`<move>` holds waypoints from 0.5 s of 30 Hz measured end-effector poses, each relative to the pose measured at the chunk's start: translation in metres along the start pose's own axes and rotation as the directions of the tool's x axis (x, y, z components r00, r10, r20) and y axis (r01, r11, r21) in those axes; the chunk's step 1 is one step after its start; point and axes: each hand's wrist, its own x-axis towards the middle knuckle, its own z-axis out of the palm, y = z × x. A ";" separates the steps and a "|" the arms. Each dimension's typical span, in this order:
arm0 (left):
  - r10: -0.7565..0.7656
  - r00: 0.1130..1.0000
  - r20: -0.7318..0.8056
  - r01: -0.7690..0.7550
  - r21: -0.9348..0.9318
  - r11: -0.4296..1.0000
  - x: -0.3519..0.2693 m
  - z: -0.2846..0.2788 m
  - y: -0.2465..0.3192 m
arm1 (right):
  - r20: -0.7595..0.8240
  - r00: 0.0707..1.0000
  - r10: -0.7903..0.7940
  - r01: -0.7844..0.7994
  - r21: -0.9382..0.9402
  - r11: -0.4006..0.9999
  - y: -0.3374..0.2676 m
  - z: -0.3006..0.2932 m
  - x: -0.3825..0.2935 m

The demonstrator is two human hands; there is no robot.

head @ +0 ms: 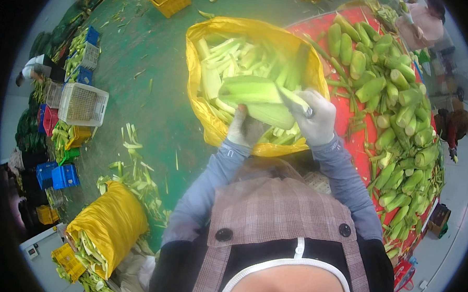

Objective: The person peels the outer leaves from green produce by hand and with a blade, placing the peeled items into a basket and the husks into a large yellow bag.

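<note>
Above a yellow sack (198, 105) full of loose husk leaves (234, 56), my gloved left hand (244, 131) grips an ear of corn in its green husk (256, 92). The ear lies sideways, and its underside is partly hidden by my thumb and palm. At the ear's right end, my gloved right hand (317, 116) is closed on a husk leaf (291, 99) that bends away from the ear. A small, grey, metal-looking piece (308, 112) shows at the right fingers; whether it is a blade, I cannot tell.
On my right, a red table (355, 151) carries a heap of corn in husk (407, 114). A second yellow sack (111, 219) with husks lies at lower left on the green floor (143, 71). Crates, including a white one (83, 104), line the left. Other people work nearby.
</note>
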 end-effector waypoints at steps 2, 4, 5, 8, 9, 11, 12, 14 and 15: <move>-0.050 0.999 0.002 0.050 -0.034 0.998 0.004 -0.009 -0.005 | -0.018 1.000 -0.024 0.024 -0.027 0.999 0.000 -0.001 0.003; -0.048 0.999 -0.005 0.048 0.005 0.999 0.007 -0.015 -0.006 | -0.040 0.999 -0.027 0.024 -0.063 0.998 0.002 -0.002 0.000; -0.046 0.999 -0.008 0.046 0.025 0.999 0.007 -0.018 -0.007 | -0.062 0.998 -0.030 0.026 -0.065 0.998 0.003 -0.002 -0.003; -0.181 0.976 -0.123 0.165 -0.134 0.977 0.018 -0.028 0.000 | -0.110 0.991 -0.076 0.061 -0.135 0.989 0.000 -0.003 -0.004; -0.243 0.953 -0.182 0.207 -0.195 0.959 0.023 -0.027 0.001 | -0.097 0.989 -0.108 0.088 -0.185 0.979 0.002 -0.003 -0.007; -0.217 0.973 -0.082 0.205 -0.137 0.969 0.027 -0.023 -0.010 | -0.064 0.982 -0.177 0.161 -0.203 0.966 -0.005 -0.005 -0.008; -0.037 0.999 0.027 0.021 0.457 0.889 0.035 -0.038 -0.019 | -0.070 0.977 -0.201 0.183 -0.208 0.961 -0.004 -0.002 -0.007; 0.013 0.998 0.065 -0.047 0.562 0.826 0.042 -0.046 -0.023 | -0.091 0.969 -0.230 0.206 -0.218 0.954 -0.005 -0.008 0.001; -0.106 0.993 -0.047 0.111 0.119 0.987 0.039 -0.035 -0.020 | -0.102 0.966 -0.239 0.212 -0.223 0.951 -0.005 -0.011 0.002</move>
